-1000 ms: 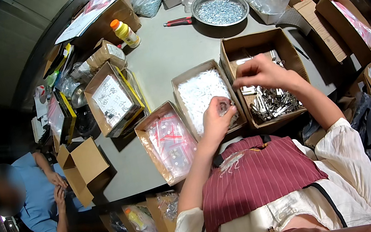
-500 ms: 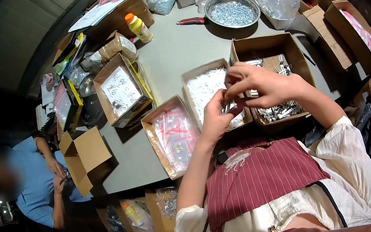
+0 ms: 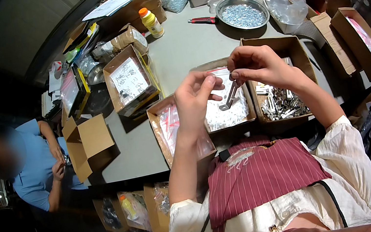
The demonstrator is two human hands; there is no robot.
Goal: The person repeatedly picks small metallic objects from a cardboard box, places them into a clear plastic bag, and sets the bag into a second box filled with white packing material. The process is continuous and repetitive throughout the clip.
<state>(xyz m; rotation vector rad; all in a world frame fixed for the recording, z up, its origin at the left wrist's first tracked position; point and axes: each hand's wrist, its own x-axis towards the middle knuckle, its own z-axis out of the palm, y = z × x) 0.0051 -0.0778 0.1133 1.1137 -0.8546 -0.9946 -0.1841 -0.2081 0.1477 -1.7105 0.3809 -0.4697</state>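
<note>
My right hand (image 3: pixel 261 67) pinches a slim, slotted metal bracket (image 3: pixel 232 93), bent at its lower end, between thumb and fingers. Facing it, my left hand (image 3: pixel 196 95) is raised with fingers loosely curled and apart, and I see nothing gripped in it. Between the hands, a clear zip bag (image 3: pixel 222 75) with a red strip shows; what supports it cannot be made out. Below lies a carton of small white pieces (image 3: pixel 228 116). Right of it, under my right hand, stands a carton of shiny metal parts (image 3: pixel 285 102). Red-striped zip bags (image 3: pixel 168 123) fill a carton partly behind my left forearm.
A steel pan (image 3: pixel 242 12) of small metal pieces and a yellow bottle (image 3: pixel 152 23) stand farther back. A box with a handwritten sheet (image 3: pixel 130 82) and an opened carton (image 3: pixel 95 138) are on the left. Beyond them sits a person in blue (image 3: pixel 37 164). More cartons (image 3: pixel 366 47) crowd the right.
My hands have drawn apart, the left moving left and up off the metal pieces. The bracket now hangs plainly visible from my right fingers. The whole view has shifted slightly.
</note>
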